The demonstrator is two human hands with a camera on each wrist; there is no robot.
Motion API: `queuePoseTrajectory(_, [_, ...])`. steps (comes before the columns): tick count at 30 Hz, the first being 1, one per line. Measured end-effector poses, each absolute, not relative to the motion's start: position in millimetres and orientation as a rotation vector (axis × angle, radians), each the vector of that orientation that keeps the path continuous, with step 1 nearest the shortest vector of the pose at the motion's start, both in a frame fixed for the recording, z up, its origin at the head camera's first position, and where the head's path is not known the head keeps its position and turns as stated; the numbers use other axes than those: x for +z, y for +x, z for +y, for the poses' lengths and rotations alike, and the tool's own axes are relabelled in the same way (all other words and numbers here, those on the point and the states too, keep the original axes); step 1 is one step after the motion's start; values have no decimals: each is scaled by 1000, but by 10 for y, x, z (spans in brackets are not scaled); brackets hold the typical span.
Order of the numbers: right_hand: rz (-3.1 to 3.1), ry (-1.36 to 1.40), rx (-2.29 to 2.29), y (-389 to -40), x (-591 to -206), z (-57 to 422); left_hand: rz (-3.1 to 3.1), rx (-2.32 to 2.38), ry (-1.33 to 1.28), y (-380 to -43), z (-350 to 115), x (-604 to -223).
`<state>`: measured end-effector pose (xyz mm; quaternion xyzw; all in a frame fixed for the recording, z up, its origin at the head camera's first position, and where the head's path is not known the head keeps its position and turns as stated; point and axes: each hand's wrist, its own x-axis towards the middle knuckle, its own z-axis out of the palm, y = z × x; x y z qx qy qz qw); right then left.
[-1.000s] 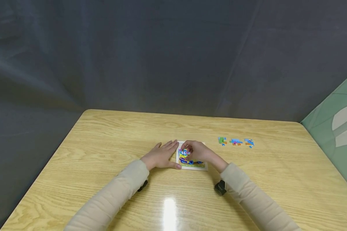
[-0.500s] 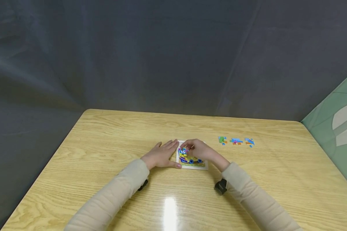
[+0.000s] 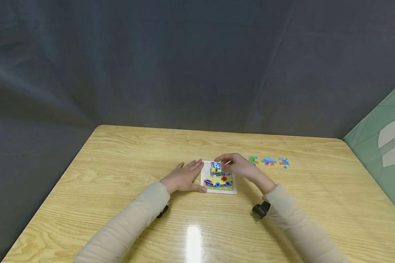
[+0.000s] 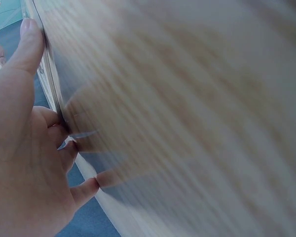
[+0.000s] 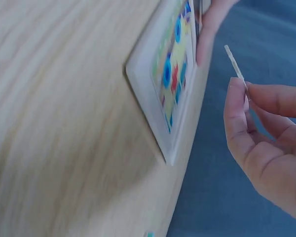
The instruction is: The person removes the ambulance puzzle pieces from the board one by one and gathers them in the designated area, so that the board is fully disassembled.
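A white-framed jigsaw board [image 3: 235, 190] lies on the table, its lower part filled with a yellow ambulance picture. My right hand [image 3: 238, 166] pinches a jigsaw piece [image 3: 215, 167] with cartoon eyes between thumb and fingers, raised above the board's upper part. Seen edge-on in the right wrist view, the held piece [image 5: 234, 62] is thin and apart from the board. Spread flat, my left hand [image 3: 185, 177] rests at the board's left edge, with fingertips and thumb on the frame. In the left wrist view the left hand [image 4: 29, 143] touches the frame's side.
Three loose jigsaw pieces lie in a row right of the board: a green one [image 3: 252, 159], a blue and orange one [image 3: 269, 161] and another blue one [image 3: 283, 162]. A dark curtain [image 3: 197, 65] hangs behind the wooden table [image 3: 135, 153].
My right hand has lifted the eyed piece and moved it right and up, uncovering more of the ambulance picture. The left hand stays in place.
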<state>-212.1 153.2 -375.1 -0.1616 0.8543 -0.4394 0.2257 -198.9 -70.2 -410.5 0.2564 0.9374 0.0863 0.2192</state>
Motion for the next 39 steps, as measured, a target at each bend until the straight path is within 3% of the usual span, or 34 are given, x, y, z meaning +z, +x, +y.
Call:
queuePoseTrajectory(27, [2381, -317, -1318, -2054, -3814, 2405, 2590, 232, 737, -1984, -711, -4127])
queuePoseTrajectory(39, [2465, -293, -1142, -2068, -3831, 2608, 2595, 235, 732, -1996, -708, -4129])
